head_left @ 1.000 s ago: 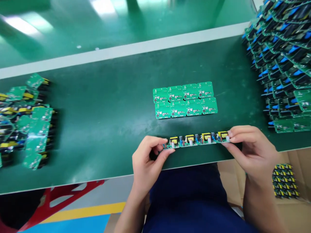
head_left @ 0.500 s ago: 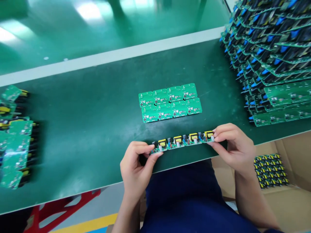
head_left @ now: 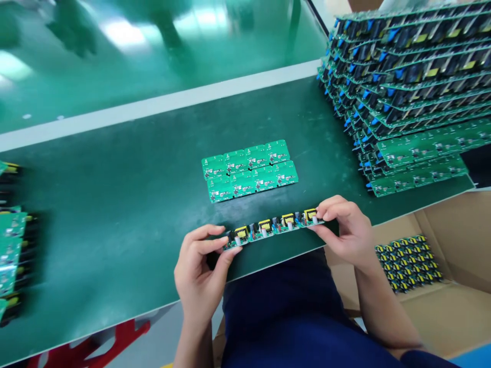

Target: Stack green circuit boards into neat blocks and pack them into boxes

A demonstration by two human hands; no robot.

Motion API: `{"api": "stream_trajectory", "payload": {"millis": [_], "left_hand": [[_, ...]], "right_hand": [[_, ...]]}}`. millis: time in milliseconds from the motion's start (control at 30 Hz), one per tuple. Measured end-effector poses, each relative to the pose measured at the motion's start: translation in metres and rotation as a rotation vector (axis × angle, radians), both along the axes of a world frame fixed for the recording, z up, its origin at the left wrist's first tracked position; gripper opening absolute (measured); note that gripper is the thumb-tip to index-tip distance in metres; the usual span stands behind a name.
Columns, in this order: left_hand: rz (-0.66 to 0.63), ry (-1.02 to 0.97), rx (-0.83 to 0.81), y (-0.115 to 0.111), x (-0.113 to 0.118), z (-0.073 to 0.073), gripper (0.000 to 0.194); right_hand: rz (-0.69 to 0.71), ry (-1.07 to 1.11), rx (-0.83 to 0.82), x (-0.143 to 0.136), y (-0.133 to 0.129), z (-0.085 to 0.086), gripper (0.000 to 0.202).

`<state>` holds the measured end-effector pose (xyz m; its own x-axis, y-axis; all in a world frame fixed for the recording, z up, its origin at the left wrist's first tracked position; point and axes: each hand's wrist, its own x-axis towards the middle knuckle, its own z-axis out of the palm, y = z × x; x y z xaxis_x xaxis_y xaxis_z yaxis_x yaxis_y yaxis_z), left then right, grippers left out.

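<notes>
A circuit board strip (head_left: pixel 264 229) is held at its two ends between my hands, component side up, above the near edge of the table. Yellow transformers, grey capacitors and dark parts stand in a row along it. My left hand (head_left: pixel 203 266) pinches the left end with thumb and fingers; my right hand (head_left: pixel 343 227) pinches the right end. Just beyond the strip lie two more board strips, a near one (head_left: pixel 253 182) and a far one (head_left: pixel 245 158), side by side with their green undersides up.
A tall pile of circuit boards (head_left: pixel 414 102) stands at the right on the green table (head_left: pixel 115 214). More boards (head_left: pixel 9 250) lie at the left edge. An open cardboard box (head_left: pixel 448 250) below right holds rows of boards (head_left: pixel 408 263). A red frame (head_left: pixel 118 342) shows under the table.
The view has shifted to the right, so the table things appear further left. Both hands still grip the strip by its ends; the left hand's fingers have spread slightly.
</notes>
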<state>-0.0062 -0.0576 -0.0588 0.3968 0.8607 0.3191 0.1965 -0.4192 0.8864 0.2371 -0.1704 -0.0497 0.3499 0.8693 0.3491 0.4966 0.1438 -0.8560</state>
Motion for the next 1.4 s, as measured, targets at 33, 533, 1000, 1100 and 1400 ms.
{"api": "stream_trajectory", "payload": {"millis": [33, 533, 1000, 1100, 1400], "left_hand": [[-0.029, -0.034, 0.023, -0.001, -0.002, 0.000, 0.029], [0.862, -0.175, -0.414, 0.055, -0.144, 0.014, 0.023], [0.952, 0.647, 0.130, 0.081, -0.119, 0.044, 0.031], [0.577, 0.605, 0.066, 0.081, -0.063, 0.044, 0.032], [-0.068, 0.665, -0.200, 0.065, 0.027, 0.042, 0.040]], "right_hand": [[0.005, -0.016, -0.002, 0.000, 0.000, 0.001, 0.033], [-0.089, -0.215, -0.081, -0.003, 0.007, 0.011, 0.020], [-0.198, -0.382, -0.229, 0.024, 0.057, 0.034, 0.018], [-0.192, -0.418, -0.399, 0.028, 0.071, 0.034, 0.029], [-0.150, -0.328, -0.388, 0.015, 0.064, 0.044, 0.037]]}}
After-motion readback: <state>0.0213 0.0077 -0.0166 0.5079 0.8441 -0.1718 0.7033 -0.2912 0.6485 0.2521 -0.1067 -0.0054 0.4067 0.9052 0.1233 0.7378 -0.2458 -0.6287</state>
